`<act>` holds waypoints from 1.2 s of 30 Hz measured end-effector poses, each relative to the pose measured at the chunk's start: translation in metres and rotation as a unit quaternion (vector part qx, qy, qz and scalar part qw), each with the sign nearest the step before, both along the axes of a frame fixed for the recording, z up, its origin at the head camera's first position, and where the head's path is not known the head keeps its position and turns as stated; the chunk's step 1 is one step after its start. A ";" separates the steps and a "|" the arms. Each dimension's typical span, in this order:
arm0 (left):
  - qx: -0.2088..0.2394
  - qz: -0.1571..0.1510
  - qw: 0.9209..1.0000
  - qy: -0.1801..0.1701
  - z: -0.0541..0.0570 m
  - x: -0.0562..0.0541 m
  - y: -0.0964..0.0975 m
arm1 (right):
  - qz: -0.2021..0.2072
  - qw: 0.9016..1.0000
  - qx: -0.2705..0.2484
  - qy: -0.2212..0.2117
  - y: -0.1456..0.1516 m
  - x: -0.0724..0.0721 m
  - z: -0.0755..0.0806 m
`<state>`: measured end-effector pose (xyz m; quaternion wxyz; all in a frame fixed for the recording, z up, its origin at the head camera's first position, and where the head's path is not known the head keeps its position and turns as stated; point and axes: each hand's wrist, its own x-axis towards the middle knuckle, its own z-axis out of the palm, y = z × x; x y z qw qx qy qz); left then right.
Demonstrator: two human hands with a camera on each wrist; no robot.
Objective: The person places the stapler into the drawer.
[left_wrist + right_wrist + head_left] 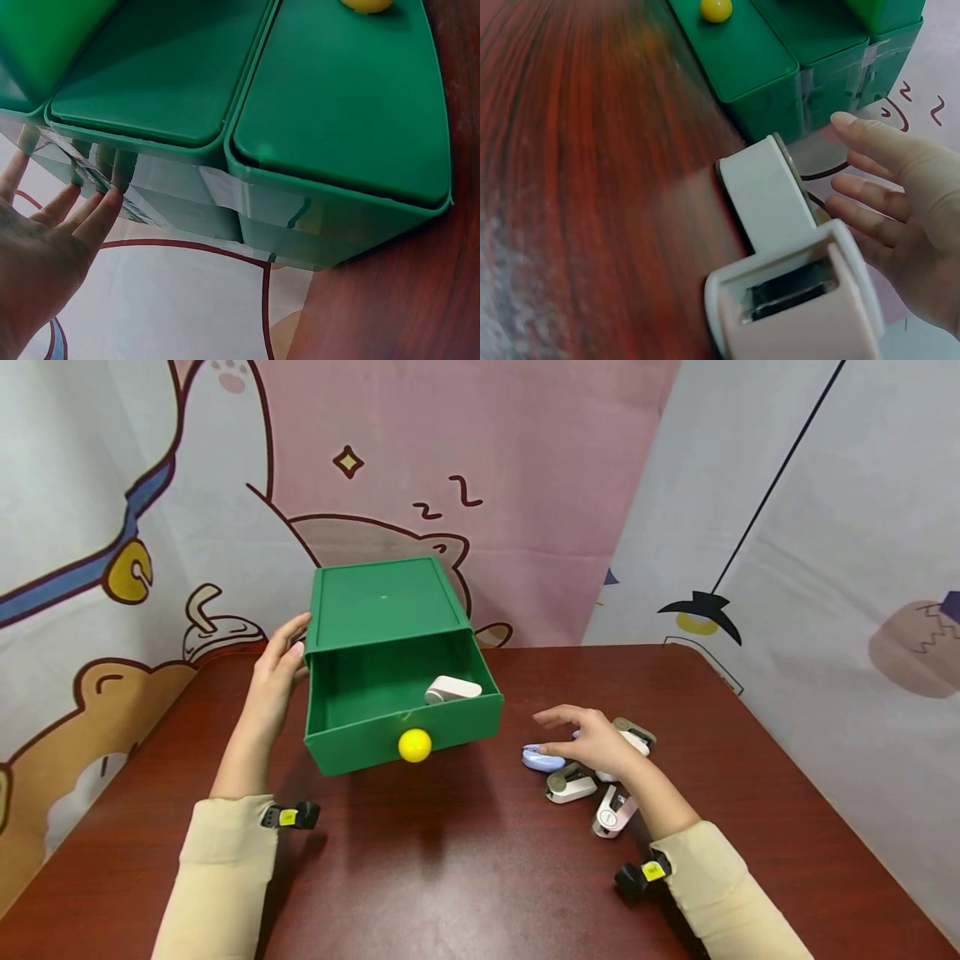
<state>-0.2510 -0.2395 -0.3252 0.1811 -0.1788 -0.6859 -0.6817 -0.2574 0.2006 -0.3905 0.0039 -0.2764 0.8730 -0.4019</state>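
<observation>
A stack of green drawers [386, 602] stands before me, its top drawer pulled out by a yellow knob [415, 745] side. Inside that drawer lies a small white stapler [454, 688]. My left hand [279, 670] rests on the stack's left side, fingers extended along the wall, as the left wrist view also shows. Over a cluster of small staplers hovers my right hand [596, 743], thumb and fingers apart, holding nothing. Nearest its thumb is a light blue stapler [542, 759]. White staplers [615, 812] lie below and behind the hand, which partly hides the group.
The brown wooden table [435, 877] reaches back to a curtain [562, 485] printed with cartoon animals. Lower drawers [337, 97] of the stack show in the left wrist view. Clear tape [838, 90] runs down the stack's side.
</observation>
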 end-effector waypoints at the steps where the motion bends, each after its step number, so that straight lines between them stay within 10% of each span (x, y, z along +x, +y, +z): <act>1: -0.002 0.001 1.000 0.000 0.000 0.000 0.000 | 0.002 1.000 0.004 -0.006 0.000 0.000 -0.001; 36: -0.004 0.004 1.000 0.004 -0.001 0.001 0.000 | 0.021 0.998 0.059 -0.008 -0.003 -0.004 -0.024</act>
